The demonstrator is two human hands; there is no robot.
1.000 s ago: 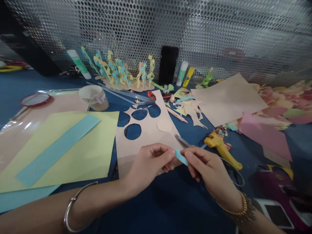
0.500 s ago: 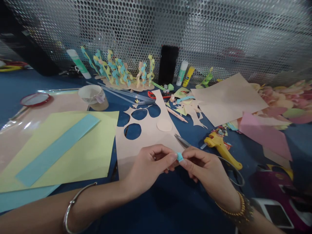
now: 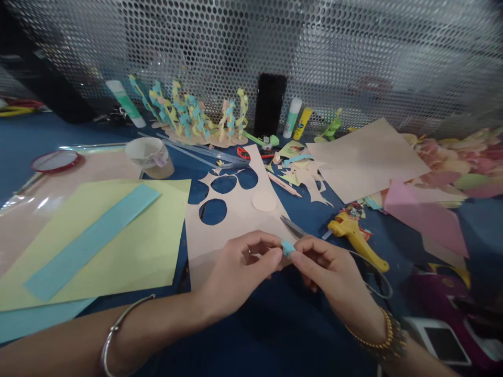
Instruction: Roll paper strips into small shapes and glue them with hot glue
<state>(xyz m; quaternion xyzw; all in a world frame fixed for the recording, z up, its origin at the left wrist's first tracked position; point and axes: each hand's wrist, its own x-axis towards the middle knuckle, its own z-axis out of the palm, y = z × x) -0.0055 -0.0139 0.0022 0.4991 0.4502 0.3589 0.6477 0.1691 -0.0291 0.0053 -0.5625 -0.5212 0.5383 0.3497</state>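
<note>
A small piece of blue paper [image 3: 288, 247] is pinched between the fingertips of my left hand [image 3: 245, 269] and my right hand [image 3: 328, 269]. Both hands are over the near edge of a pale pink sheet [image 3: 239, 230] with round holes cut in it. On that sheet lies a pale paper circle [image 3: 263, 200]. Scissors [image 3: 293, 226] lie just beyond my right fingertips, partly hidden by the hand. To the left, a blue paper strip [image 3: 94, 241] rests on a yellow sheet [image 3: 157, 251].
A yellow glue gun [image 3: 357, 238] with its cable is right of my right hand. Farther back stand a paper cup [image 3: 151, 157], curled paper pieces [image 3: 188, 115], a black phone [image 3: 270, 104] and glue sticks [image 3: 293, 118]. Pink paper [image 3: 428, 217] lies at the right.
The small blue piece has tilted and shifted slightly left between my fingertips, and more of it shows. My left thumb has moved back a little.
</note>
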